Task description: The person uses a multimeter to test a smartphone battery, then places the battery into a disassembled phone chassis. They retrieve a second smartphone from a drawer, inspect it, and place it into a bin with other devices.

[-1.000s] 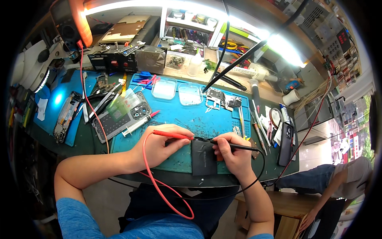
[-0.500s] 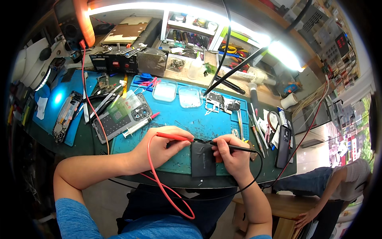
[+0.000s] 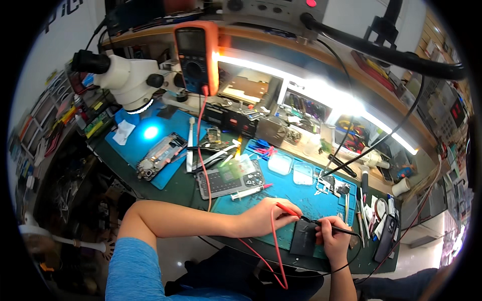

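My left hand point(image 3: 261, 218) is closed round a red multimeter probe point(image 3: 287, 208), its tip pointing to the right. A black multimeter probe point(image 3: 343, 230) is pinched in my right hand point(image 3: 334, 238) and points left. Both tips meet the top edge of a flat black phone battery point(image 3: 304, 241) at the mat's near edge; whether they touch its contacts is too small to tell. Red and black leads loop down from the probes. The orange-framed multimeter point(image 3: 193, 69) stands up at the shelf; its display cannot be read.
A disassembled phone point(image 3: 161, 156) lies under the white microscope point(image 3: 125, 80). Beyond my left hand are a phone back housing point(image 3: 228, 183) and a syringe point(image 3: 247, 192). Two clear plastic boxes point(image 3: 280, 163) sit on the blue mat point(image 3: 321, 200). Tweezers, pens and a dark phone point(image 3: 386, 238) are at right.
The view has swung up and to the left, so the multimeter and microscope now show fully. Both hands keep their probes at the battery's top edge. The other person has mostly left the view.
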